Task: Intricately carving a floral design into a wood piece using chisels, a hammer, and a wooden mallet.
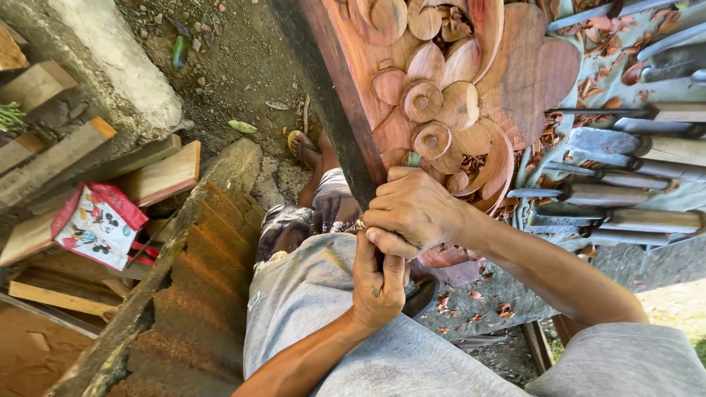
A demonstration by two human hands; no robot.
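Nearest, the left hand (379, 283) and, just beyond, the right hand (412, 217) both clench a slim carving chisel (413, 159), its tip on the rigid, heavy-looking carved wood panel (441, 88), best steadied by its thick edge.

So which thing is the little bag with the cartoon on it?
Look left of the big carved panel, past the rusty roof sheet. The bag lies on the planks there. It alone is red and white with cartoon pictures; everything around is plain wood.
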